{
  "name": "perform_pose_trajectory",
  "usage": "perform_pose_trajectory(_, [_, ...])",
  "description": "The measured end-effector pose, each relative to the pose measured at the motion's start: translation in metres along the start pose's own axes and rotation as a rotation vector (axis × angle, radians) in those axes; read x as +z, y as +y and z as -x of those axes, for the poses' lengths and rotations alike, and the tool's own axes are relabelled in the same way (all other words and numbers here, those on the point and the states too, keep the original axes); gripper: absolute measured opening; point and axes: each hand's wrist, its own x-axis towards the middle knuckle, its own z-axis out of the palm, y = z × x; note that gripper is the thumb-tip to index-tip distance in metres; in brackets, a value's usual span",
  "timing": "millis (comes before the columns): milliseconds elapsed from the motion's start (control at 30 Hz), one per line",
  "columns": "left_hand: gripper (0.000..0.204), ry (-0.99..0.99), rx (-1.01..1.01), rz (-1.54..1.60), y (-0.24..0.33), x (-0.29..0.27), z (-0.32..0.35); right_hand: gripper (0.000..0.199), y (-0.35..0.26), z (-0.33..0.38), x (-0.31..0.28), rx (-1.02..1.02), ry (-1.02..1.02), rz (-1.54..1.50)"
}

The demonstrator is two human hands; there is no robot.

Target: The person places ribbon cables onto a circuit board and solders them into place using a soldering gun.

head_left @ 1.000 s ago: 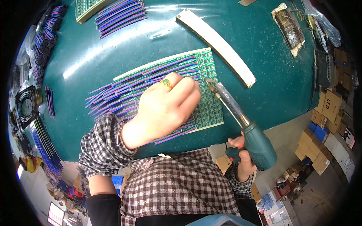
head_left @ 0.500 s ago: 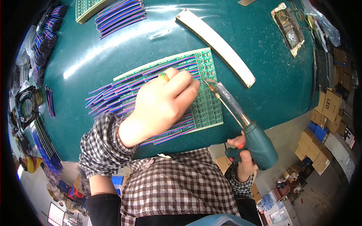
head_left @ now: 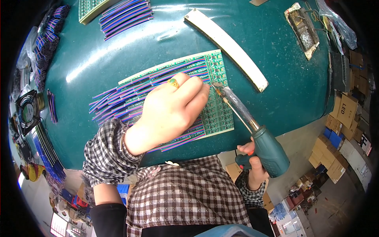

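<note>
A green circuit board panel [head_left: 220, 114] lies on the table, with many blue, red and black ribbon wires [head_left: 114, 94] laid across it toward the left. My left hand [head_left: 169, 104] rests over the wires, its fingers closed in a pinch on a ribbon wire near the wires' right ends. The fingertips are partly hidden. My right hand [head_left: 254, 162] grips a soldering gun [head_left: 272, 154] with a dark green body, its fingers around the handle. The gun's metal tip points up and left, close beside my left fingertips over the board.
A long curved white bar [head_left: 227, 49] lies beyond the board. Far left of it sits a bundle of ribbon wires [head_left: 126, 17] beside another stack of boards [head_left: 92, 8]. A grimy tray [head_left: 303, 31] is at the far right. A black fan [head_left: 28, 111] stands at the left edge.
The soldering gun has shifted slightly up and left, bringing its tip nearer my left fingertips. My left hand has barely moved.
</note>
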Motion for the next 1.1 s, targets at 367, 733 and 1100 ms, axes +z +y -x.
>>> perform_pose_trajectory(367, [0.033, 0.013, 0.004, 0.001, 0.0, 0.001, 0.0, 0.055, 0.0, -0.001, 0.0, -0.038, -0.01, 0.005])
perform_pose_trajectory(733, [0.032, 0.018, 0.007, 0.0, 0.0, 0.0, 0.0, 0.055, -0.001, -0.004, -0.002, -0.11, -0.013, 0.04])
perform_pose_trajectory(1100, [0.037, -0.003, 0.011, 0.023, 0.002, -0.001, 0.002, 0.055, -0.005, -0.002, -0.002, -0.029, 0.021, 0.112])
